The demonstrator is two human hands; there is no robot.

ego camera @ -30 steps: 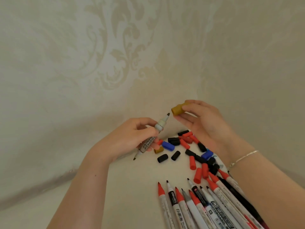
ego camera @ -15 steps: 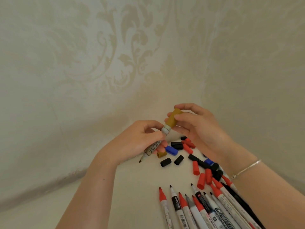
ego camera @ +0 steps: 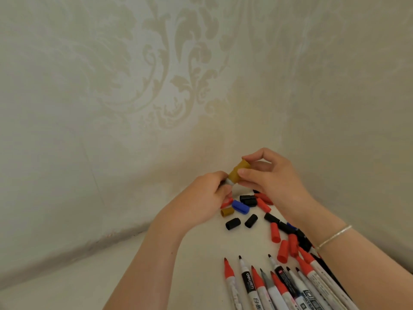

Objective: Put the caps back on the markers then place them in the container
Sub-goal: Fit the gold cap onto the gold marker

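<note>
My left hand [ego camera: 204,198] grips a grey marker [ego camera: 228,181], almost all of it hidden inside the fist. My right hand [ego camera: 271,175] pinches a mustard-brown cap [ego camera: 238,170] that sits over the marker's tip, close against my left fingers. Below the hands lie loose caps: a second mustard cap [ego camera: 227,211], a blue cap [ego camera: 240,206], black caps [ego camera: 232,223] and red caps [ego camera: 275,232]. Several uncapped markers [ego camera: 268,285] fan out along the bottom edge, tips pointing away from me. No container is in view.
The work surface is a pale tabletop [ego camera: 156,276] set in a corner between two walls with cream damask wallpaper [ego camera: 156,86]. A thin bracelet [ego camera: 333,236] circles my right wrist.
One second ago the cap was held apart from the bare marker tip. My right hand brought it down onto the tip, and it now sits pushed further down, against my left fingers.
</note>
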